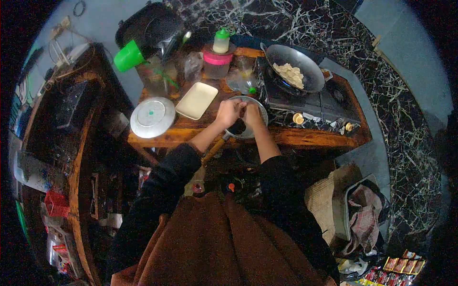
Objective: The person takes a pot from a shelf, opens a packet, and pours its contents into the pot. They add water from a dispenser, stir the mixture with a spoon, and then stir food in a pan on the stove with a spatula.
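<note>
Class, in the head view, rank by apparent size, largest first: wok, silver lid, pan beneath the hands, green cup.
1. Wok
2. Silver lid and pan, unranked: they look alike, and the pan is partly covered.
3. Green cup

2 black sleeves [167, 174] ending partway down bare forearms [265, 143], brown draped cloth [219, 238], long soft folds

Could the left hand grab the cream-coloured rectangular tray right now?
Probably yes: the left hand is near the cream-coloured rectangular tray, with nothing seen between them. But it meets the right hand over the round brown-handled pan, so it may need freeing first.
</note>
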Motion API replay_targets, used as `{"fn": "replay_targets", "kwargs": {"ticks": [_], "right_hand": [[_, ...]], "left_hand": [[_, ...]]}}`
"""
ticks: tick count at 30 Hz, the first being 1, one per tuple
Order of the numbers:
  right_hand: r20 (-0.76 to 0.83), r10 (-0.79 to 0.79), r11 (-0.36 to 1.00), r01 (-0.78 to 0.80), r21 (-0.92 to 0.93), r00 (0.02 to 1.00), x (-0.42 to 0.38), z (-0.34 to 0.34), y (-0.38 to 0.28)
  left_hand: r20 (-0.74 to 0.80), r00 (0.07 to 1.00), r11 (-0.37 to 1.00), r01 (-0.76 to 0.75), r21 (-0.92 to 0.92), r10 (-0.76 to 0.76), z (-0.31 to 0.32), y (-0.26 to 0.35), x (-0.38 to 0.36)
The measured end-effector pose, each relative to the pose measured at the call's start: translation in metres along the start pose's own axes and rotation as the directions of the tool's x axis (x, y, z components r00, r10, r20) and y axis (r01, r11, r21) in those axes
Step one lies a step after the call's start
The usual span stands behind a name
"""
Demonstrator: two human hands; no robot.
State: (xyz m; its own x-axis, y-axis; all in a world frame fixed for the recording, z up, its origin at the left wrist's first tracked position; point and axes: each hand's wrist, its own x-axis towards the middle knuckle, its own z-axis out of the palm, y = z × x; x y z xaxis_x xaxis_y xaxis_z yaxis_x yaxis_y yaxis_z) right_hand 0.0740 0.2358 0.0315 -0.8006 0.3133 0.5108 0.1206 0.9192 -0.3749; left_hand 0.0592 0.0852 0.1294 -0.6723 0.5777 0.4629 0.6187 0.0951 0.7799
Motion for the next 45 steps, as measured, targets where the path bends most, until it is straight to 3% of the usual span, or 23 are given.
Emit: {"fn": "replay_targets", "kwargs": {"ticks": [2, 3, 5, 7, 11, 13, 14, 16, 17, 18, 20, 21, 22, 24, 25, 27, 28, 30, 35, 37, 40, 43, 45], "right_hand": [[0.059, -0.100, 0.993, 0.103, -0.052, 0.993, -0.002, 0.001, -0.002], [0.000, 0.059, 0.973, -0.057, 0.221, 0.998, -0.004, 0.010, -0.003], [-0.015, 0.226, 0.855, -0.191, 0.483, 0.974, -0.006, 0.020, 0.004], [0.130, 0.118, 0.993, -0.117, -0.021, 0.984, -0.009, -0.019, -0.026], [0.079, 0.001, 0.999, -0.004, 0.043, 0.997, -0.015, -0.019, -0.020], [0.239, 0.179, 0.972, -0.209, 0.107, 0.954, -0.012, -0.025, -0.026], [0.292, 0.233, 0.953, -0.277, 0.120, 0.928, -0.011, -0.029, -0.028], [0.176, 0.070, 0.935, -0.126, 0.331, 0.982, -0.020, -0.049, -0.036], [0.131, 0.142, 0.900, -0.183, 0.396, 0.981, -0.024, -0.059, -0.042], [0.133, 0.139, 0.900, -0.181, 0.397, 0.981, -0.029, -0.063, -0.045], [-0.033, 0.258, 0.948, -0.247, 0.203, 0.966, -0.034, -0.071, -0.050], [-0.148, 0.283, 0.929, -0.233, 0.287, 0.948, -0.041, -0.046, -0.030], [-0.148, 0.282, 0.929, -0.232, 0.288, 0.948, -0.042, -0.049, -0.034], [0.124, 0.625, 0.694, -0.622, 0.364, 0.770, -0.046, -0.057, -0.045], [0.123, 0.628, 0.691, -0.623, 0.365, 0.769, -0.044, -0.060, -0.051], [0.300, 0.670, 0.387, -0.664, 0.639, 0.679, -0.039, -0.064, -0.060], [0.299, 0.671, 0.385, -0.664, 0.641, 0.678, -0.035, -0.067, -0.061], [0.365, 0.635, 0.202, -0.602, 0.773, 0.681, -0.027, -0.068, -0.061], [0.438, 0.652, 0.012, -0.586, 0.810, 0.619, -0.021, -0.072, -0.057], [0.535, 0.635, -0.164, -0.580, 0.798, 0.557, -0.022, -0.071, -0.051], [0.571, 0.573, -0.147, -0.612, 0.777, 0.588, -0.023, -0.070, -0.043], [0.578, 0.519, -0.223, -0.554, 0.802, 0.629, -0.023, -0.075, -0.041], [0.551, 0.508, -0.184, -0.542, 0.820, 0.662, -0.021, -0.082, -0.044]], "left_hand": [[0.001, 1.000, 1.000, -0.004, 0.017, 0.004, 0.002, -0.004, 0.000], [0.001, 1.000, 0.999, -0.007, 0.034, 0.007, 0.001, -0.003, -0.001], [0.015, 1.000, 0.999, 0.026, 0.040, -0.027, -0.001, 0.001, -0.004], [0.031, 0.998, 0.997, 0.060, 0.046, -0.061, 0.000, 0.001, -0.007], [-0.051, 0.998, 0.998, 0.049, 0.031, -0.047, 0.009, -0.021, -0.014], [-0.102, 0.994, 0.999, 0.047, -0.020, -0.049, 0.004, -0.023, -0.019], [-0.026, 0.990, 0.990, 0.138, 0.013, -0.137, 0.001, -0.025, -0.020], [0.042, 0.972, 0.972, 0.230, 0.051, -0.232, -0.004, -0.031, -0.022], [0.069, 0.967, 0.969, 0.242, 0.052, -0.245, -0.005, -0.038, -0.023], [0.096, 0.961, 0.966, 0.254, 0.053, -0.258, -0.006, -0.043, -0.023], [0.105, 0.945, 0.950, 0.311, 0.014, -0.310, -0.004, -0.052, -0.025], [0.120, 0.926, 0.931, 0.364, -0.024, -0.359, -0.004, -0.054, -0.026], [0.119, 0.926, 0.931, 0.364, -0.024, -0.359, -0.006, -0.047, -0.028], [0.088, 0.900, 0.891, 0.435, -0.127, -0.427, -0.008, -0.034, -0.031], [0.090, 0.900, 0.892, 0.435, -0.124, -0.426, -0.006, -0.035, -0.031], [-0.002, 0.971, 0.970, 0.238, -0.041, -0.239, -0.005, -0.033, -0.031], [0.000, 0.971, 0.971, 0.238, -0.039, -0.238, -0.005, -0.030, -0.030], [-0.047, 0.977, 0.978, 0.207, -0.004, -0.207, -0.004, -0.026, -0.026], [-0.047, 0.969, 0.965, 0.248, 0.090, -0.244, 0.005, -0.033, -0.029], [-0.061, 0.974, 0.971, 0.225, 0.080, -0.220, 0.005, -0.033, -0.031], [0.004, 0.963, 0.962, 0.270, 0.035, -0.270, 0.006, -0.033, -0.034], [0.007, 0.987, 0.982, 0.159, 0.099, -0.161, 0.002, -0.027, -0.033], [0.140, 0.953, 0.961, 0.276, -0.030, -0.269, -0.003, -0.020, -0.029]]}}
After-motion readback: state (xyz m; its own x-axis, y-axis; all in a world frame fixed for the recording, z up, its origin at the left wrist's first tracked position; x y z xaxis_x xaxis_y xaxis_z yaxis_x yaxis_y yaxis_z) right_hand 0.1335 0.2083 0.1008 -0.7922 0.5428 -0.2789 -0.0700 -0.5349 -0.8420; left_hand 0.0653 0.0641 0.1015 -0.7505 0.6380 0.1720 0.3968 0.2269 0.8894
